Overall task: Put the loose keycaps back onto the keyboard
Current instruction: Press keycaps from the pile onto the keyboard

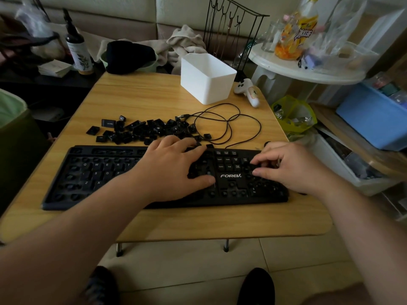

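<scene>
A black keyboard [88,172] lies along the front of a small wooden table [154,93], with many bare key sockets and some caps in place. A heap of loose black keycaps [143,129] sits just behind it. My left hand [174,166] rests flat on the keyboard's middle, fingers spread, thumb beside the brand label. My right hand [288,166] hovers over the number pad at the right end, fingers curled and pinched together; a keycap between them cannot be made out.
The keyboard's black cable [229,124] loops across the table behind it. A white open box [207,80] and a white game controller [247,90] stand at the back. A white side table, blue bin and clutter crowd the right.
</scene>
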`<state>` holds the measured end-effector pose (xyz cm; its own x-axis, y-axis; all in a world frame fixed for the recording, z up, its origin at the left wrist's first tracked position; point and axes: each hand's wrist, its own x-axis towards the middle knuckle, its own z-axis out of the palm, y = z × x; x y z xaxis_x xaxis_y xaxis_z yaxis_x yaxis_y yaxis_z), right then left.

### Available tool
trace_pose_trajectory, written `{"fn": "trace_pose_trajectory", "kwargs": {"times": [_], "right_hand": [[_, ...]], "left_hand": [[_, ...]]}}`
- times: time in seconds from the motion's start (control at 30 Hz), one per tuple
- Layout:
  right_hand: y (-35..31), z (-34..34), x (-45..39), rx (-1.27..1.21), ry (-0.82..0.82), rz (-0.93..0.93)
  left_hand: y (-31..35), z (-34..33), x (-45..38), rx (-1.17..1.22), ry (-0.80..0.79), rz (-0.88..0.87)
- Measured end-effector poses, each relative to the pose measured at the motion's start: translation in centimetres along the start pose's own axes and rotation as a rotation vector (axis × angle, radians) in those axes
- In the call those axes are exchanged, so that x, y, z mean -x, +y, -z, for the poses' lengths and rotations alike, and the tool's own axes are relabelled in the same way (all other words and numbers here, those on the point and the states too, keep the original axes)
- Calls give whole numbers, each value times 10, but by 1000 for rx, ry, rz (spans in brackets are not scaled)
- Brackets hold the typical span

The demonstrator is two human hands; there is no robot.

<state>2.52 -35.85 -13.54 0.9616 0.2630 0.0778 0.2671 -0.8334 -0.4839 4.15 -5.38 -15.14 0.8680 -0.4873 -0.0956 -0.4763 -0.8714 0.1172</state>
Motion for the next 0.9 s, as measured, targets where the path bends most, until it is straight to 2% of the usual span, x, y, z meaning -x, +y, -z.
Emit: {"fn": "trace_pose_trajectory", "kwargs": {"times": [0.07,0.23,0.67,0.9], "right_hand": [[1,-2,-1,27,-3,2],[-1,-5,-3,23,-4,-7],[-11,-4,-6,69,-14,-26],[-23,4,-13,265,-86,1]], "left_hand": [[-3,-3,7,-89,-30,-27],[-2,-10,18,-157,24,-44],[-5,-15,25,-117,5,-69],[-5,-16,25,-118,10,-69]]}}
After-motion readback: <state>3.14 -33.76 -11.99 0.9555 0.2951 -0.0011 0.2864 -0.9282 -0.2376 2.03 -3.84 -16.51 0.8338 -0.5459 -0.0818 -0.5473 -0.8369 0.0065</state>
